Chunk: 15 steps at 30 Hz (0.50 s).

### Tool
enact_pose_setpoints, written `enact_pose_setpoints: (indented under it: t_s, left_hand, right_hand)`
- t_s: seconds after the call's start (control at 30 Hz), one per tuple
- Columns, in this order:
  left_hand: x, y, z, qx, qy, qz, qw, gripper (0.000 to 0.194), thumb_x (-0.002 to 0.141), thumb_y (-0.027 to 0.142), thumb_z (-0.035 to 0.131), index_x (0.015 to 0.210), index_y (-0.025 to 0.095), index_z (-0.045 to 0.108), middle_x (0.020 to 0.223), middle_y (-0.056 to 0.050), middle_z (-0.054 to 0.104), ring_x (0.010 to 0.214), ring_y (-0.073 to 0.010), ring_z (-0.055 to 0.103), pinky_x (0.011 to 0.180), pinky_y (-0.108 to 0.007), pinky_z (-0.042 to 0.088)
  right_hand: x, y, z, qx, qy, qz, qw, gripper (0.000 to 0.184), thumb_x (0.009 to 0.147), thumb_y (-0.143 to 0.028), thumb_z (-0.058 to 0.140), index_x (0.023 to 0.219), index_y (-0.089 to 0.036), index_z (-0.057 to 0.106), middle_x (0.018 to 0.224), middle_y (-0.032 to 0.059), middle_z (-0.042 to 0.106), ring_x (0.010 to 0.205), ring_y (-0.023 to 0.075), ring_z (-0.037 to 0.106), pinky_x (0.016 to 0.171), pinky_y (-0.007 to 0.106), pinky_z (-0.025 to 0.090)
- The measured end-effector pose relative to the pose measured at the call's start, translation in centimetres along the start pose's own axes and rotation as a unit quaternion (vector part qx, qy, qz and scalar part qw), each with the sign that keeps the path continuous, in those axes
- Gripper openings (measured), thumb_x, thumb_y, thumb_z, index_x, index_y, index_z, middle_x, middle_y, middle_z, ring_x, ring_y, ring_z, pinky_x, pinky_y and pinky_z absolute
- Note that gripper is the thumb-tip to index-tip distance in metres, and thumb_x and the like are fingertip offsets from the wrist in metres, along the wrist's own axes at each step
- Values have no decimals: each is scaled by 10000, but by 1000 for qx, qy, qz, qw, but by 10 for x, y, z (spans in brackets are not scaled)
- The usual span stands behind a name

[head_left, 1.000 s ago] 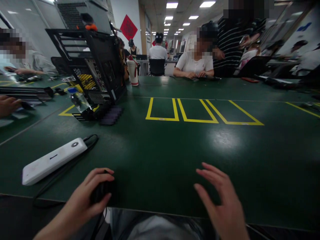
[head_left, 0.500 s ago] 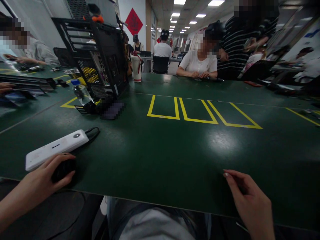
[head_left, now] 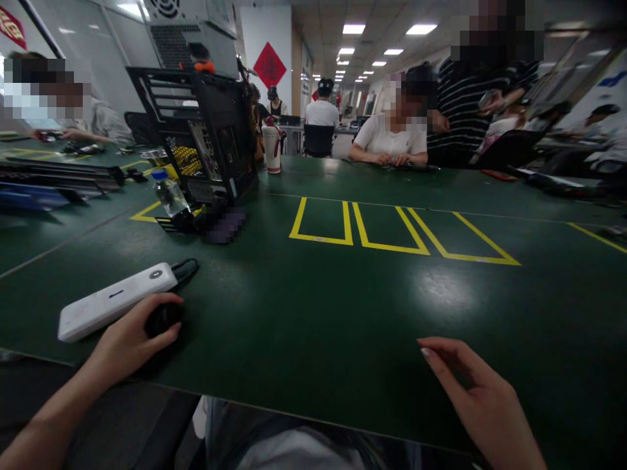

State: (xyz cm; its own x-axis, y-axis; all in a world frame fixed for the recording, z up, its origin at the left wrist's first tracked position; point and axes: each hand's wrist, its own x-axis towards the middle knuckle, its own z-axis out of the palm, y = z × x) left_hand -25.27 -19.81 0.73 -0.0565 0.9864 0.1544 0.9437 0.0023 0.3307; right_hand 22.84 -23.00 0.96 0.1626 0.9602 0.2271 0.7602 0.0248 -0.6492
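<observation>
My left hand [head_left: 130, 333] is wrapped around a black, rounded computer mouse [head_left: 164, 318] at the left of the table, thumb on the near side and fingers over the far side. Just beyond that wrist lies a white power bank [head_left: 115, 301] with a short black cable loop [head_left: 187, 269] at its right end. At the lower right, my right hand [head_left: 473, 382] is held over the table's near edge, thumb and index fingertips brought together. Whatever may be between those tips is too small to make out.
A black computer case [head_left: 215, 124] stands at the back left, with a water bottle [head_left: 170, 194] before it and a paper cup [head_left: 271, 149] behind. Yellow tape frames [head_left: 321, 239] mark the green table [head_left: 294, 313]. A person in white [head_left: 392, 137] sits opposite.
My left hand has moved to the right with the mouse, away from the power bank's left part. My right hand has shifted slightly left. The whole view has tilted up a little.
</observation>
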Motion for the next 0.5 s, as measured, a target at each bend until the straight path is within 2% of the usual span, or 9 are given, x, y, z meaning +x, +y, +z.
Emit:
enact_pose_setpoints:
  t_s: [0.07, 0.13, 0.2, 0.27, 0.3, 0.4, 0.5]
  left_hand:
    - [22, 28, 12, -26, -24, 33, 999, 333, 783, 373, 478, 1098, 296, 402, 1044, 29, 544, 939, -207, 560, 826, -339, 450]
    - [50, 62, 29, -50, -45, 87, 994, 448, 745, 349, 526, 1162, 272, 382, 1109, 5, 526, 986, -218, 551, 842, -334, 442]
    - [79, 100, 47, -82, -61, 131, 986, 562, 735, 334, 543, 1245, 270, 318, 1143, -5, 519, 996, -219, 555, 833, -332, 451]
    - [108, 139, 66, -105, -74, 169, 977, 634, 723, 336, 568, 1283, 259, 281, 1154, -21, 524, 987, -225, 566, 815, -336, 466]
    - [121, 158, 75, -108, -73, 185, 974, 652, 715, 332, 581, 1287, 248, 281, 1162, -35, 523, 996, -234, 564, 817, -346, 468]
    - [149, 206, 99, -103, -63, 227, 967, 622, 703, 329, 608, 1248, 214, 330, 1205, -74, 506, 1017, -268, 558, 802, -382, 478]
    - [161, 236, 113, -107, -64, 253, 959, 627, 700, 334, 625, 1240, 221, 327, 1194, -74, 515, 970, -261, 583, 772, -387, 490]
  right_hand:
    - [13, -25, -3, 3, -54, -56, 997, 193, 796, -370, 511, 901, -226, 585, 895, 39, 651, 817, 200, 637, 732, 324, 519]
    - [32, -48, -1, 15, -144, -107, 984, 139, 823, -320, 491, 883, -230, 579, 907, 32, 638, 821, 184, 626, 715, 317, 515]
    - [57, -63, 10, 41, -215, -139, 966, 122, 836, -293, 481, 860, -223, 578, 884, 26, 631, 816, 172, 618, 722, 324, 506]
    - [86, -68, 30, 80, -267, -132, 951, 142, 840, -300, 481, 910, -221, 576, 912, 27, 627, 831, 170, 612, 728, 340, 502]
    - [102, -67, 42, 103, -274, -121, 948, 160, 832, -309, 495, 939, -220, 574, 927, 31, 625, 835, 172, 610, 729, 349, 501]
    - [143, -57, 78, 207, -229, -79, 948, 220, 788, -322, 563, 974, -204, 567, 967, 43, 610, 884, 178, 591, 799, 380, 477]
    - [170, -45, 103, 276, -199, -55, 939, 220, 797, -323, 549, 977, -197, 551, 993, 47, 596, 931, 173, 575, 855, 386, 454]
